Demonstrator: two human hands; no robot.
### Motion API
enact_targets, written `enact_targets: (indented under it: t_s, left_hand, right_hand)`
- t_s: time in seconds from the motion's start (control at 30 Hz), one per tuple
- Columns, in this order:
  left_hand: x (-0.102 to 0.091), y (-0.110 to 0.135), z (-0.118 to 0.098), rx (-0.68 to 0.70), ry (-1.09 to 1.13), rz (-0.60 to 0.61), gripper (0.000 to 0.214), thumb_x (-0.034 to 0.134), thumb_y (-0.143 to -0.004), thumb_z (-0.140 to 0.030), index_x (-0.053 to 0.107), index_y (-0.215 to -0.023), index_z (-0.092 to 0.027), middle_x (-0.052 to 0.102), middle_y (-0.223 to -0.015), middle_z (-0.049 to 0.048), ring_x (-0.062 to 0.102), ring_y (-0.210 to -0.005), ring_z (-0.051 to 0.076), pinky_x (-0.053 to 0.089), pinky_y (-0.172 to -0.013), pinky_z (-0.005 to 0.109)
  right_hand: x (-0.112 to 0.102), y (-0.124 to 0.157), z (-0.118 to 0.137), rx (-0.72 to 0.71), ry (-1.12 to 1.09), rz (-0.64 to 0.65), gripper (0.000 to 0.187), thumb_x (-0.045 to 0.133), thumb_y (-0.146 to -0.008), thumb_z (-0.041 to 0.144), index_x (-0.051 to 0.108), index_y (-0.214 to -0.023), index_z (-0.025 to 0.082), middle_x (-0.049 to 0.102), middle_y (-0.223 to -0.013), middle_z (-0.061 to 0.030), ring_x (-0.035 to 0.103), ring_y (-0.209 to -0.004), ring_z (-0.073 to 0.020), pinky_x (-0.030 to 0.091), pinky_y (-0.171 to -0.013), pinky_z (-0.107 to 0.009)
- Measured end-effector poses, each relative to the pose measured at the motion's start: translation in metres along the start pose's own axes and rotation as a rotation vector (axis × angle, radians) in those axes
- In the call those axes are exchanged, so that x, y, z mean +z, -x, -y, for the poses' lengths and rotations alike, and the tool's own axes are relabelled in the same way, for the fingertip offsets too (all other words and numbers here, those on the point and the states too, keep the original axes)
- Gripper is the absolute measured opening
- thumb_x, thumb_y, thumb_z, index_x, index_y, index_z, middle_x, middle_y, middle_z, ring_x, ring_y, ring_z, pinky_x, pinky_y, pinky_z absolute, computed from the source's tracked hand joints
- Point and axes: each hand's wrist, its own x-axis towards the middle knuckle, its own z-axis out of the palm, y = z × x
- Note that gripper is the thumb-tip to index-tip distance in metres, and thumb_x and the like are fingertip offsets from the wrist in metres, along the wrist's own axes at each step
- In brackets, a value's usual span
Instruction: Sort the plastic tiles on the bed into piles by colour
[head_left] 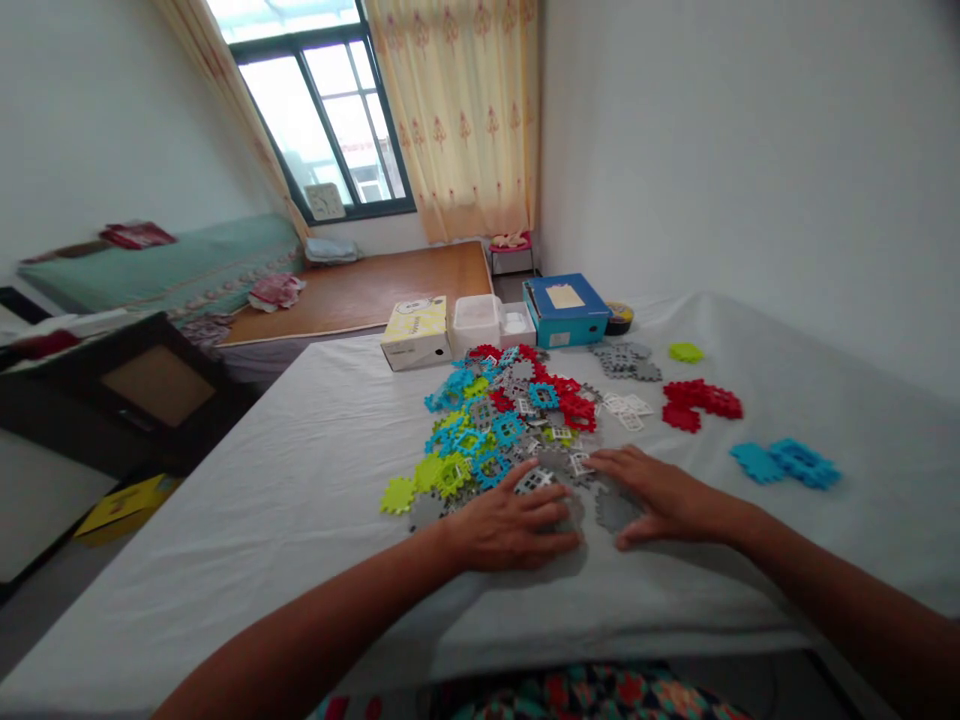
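Note:
A pile of flat interlocking plastic tiles [510, 420] in blue, red, green, grey and white lies in the middle of a table covered with a white cloth [300, 480]. My left hand [510, 525] lies flat, fingers stretched, on grey tiles [611, 512] at the pile's near edge. My right hand [652, 490] rests flat beside it, fingers spread over the same grey tiles. Sorted groups lie apart to the right: red tiles [701, 400], blue tiles [787, 462], one green tile [685, 352] and grey tiles [626, 360].
At the table's far edge stand a yellow-and-white box [416, 332], two clear plastic containers [491, 320] and a blue box [564, 308]. A bed [360, 285] and a window [322, 110] lie beyond. A dark cabinet [142, 385] stands to the left.

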Motion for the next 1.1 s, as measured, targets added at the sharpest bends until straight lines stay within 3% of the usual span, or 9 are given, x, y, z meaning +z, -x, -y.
enact_targets:
  t_s: [0.13, 0.27, 0.47, 0.57, 0.7, 0.8, 0.87, 0.97, 1.1]
  left_hand:
    - [0.002, 0.002, 0.019, -0.062, -0.020, -0.014, 0.032, 0.051, -0.092, -0.022, 0.057, -0.124, -0.027, 0.059, -0.126, 0.0076, 0.036, -0.136, 0.024, 0.029, -0.112, 0.044]
    - [0.001, -0.001, 0.054, -0.154, 0.027, -0.041, 0.030, 0.047, -0.094, -0.024, 0.058, -0.122, -0.023, 0.056, -0.123, 0.0100, 0.040, -0.131, 0.023, 0.039, -0.105, 0.036]
    - [-0.016, -0.007, 0.126, -0.510, 0.096, -0.125, 0.045, 0.055, -0.090, -0.033, 0.051, -0.134, -0.026, 0.042, -0.141, 0.0105, 0.037, -0.134, 0.027, 0.033, -0.112, 0.044]
    - [-0.029, 0.013, 0.141, -0.725, 0.113, -0.169, 0.062, 0.060, -0.086, -0.047, 0.043, -0.142, -0.028, 0.030, -0.153, 0.0101, 0.026, -0.141, 0.032, 0.024, -0.116, 0.050]
    - [-0.046, 0.087, 0.104, -0.775, 0.269, -0.066, 0.081, 0.062, -0.078, -0.060, 0.033, -0.148, -0.031, 0.023, -0.157, 0.0081, 0.026, -0.142, 0.032, 0.029, -0.115, 0.048]
    - [-0.043, 0.146, 0.052, -0.842, 0.323, 0.057, 0.099, 0.068, -0.068, -0.066, 0.023, -0.151, -0.036, 0.016, -0.160, 0.0060, 0.026, -0.142, 0.034, 0.033, -0.112, 0.048]
    - [-0.032, 0.166, 0.024, -0.900, 0.331, 0.100, 0.107, 0.069, -0.066, -0.067, 0.015, -0.152, -0.035, 0.015, -0.160, 0.0078, 0.027, -0.142, 0.034, 0.035, -0.110, 0.048]
    - [-0.010, 0.159, 0.003, -0.946, 0.275, 0.081, 0.110, 0.071, -0.062, -0.069, 0.021, -0.152, -0.031, 0.023, -0.157, 0.0120, 0.027, -0.141, 0.037, 0.034, -0.110, 0.052]
    - [0.010, 0.117, 0.010, -0.959, 0.231, -0.068, 0.092, 0.069, -0.072, -0.059, 0.029, -0.150, -0.029, 0.025, -0.156, 0.0116, 0.030, -0.141, 0.033, 0.035, -0.111, 0.049]
  right_hand:
    - [0.026, -0.021, 0.000, -0.066, -0.062, -0.144, 0.064, 0.064, -0.079, 0.030, 0.045, -0.140, 0.026, 0.056, -0.133, -0.0112, 0.053, -0.121, -0.0274, 0.043, -0.103, -0.044]
    - [0.030, -0.070, -0.001, -0.102, -0.082, -0.264, 0.054, 0.064, -0.077, 0.025, 0.051, -0.130, 0.022, 0.060, -0.124, -0.0113, 0.057, -0.116, -0.0259, 0.046, -0.100, -0.044]
    - [0.009, -0.158, 0.005, -0.119, 0.007, -0.392, 0.061, 0.066, -0.077, 0.026, 0.047, -0.135, 0.021, 0.055, -0.132, -0.0137, 0.049, -0.126, -0.0293, 0.039, -0.106, -0.051]
    - [-0.015, -0.173, 0.007, -0.124, 0.071, -0.402, 0.061, 0.062, -0.084, 0.034, 0.042, -0.140, 0.020, 0.050, -0.139, -0.0139, 0.045, -0.130, -0.0287, 0.037, -0.108, -0.050]
    - [-0.038, -0.124, -0.009, -0.105, 0.214, -0.344, 0.064, 0.060, -0.085, 0.047, 0.042, -0.141, 0.021, 0.050, -0.140, -0.0127, 0.044, -0.131, -0.0299, 0.034, -0.110, -0.050]
    - [-0.027, -0.064, -0.030, 0.003, 0.269, -0.260, 0.085, 0.066, -0.076, 0.056, 0.035, -0.147, 0.020, 0.044, -0.146, -0.0161, 0.040, -0.134, -0.0336, 0.034, -0.110, -0.050]
    - [-0.008, -0.039, -0.039, 0.092, 0.264, -0.201, 0.100, 0.071, -0.070, 0.060, 0.029, -0.149, 0.017, 0.039, -0.148, -0.0195, 0.039, -0.135, -0.0360, 0.036, -0.108, -0.051]
    - [0.019, -0.037, -0.035, 0.125, 0.217, -0.175, 0.109, 0.073, -0.065, 0.061, 0.024, -0.151, 0.016, 0.035, -0.150, -0.0224, 0.035, -0.137, -0.0370, 0.034, -0.109, -0.053]
    - [0.037, -0.067, -0.010, 0.031, 0.104, -0.227, 0.107, 0.078, -0.063, 0.052, 0.026, -0.150, 0.017, 0.036, -0.149, -0.0212, 0.033, -0.139, -0.0352, 0.033, -0.110, -0.053]
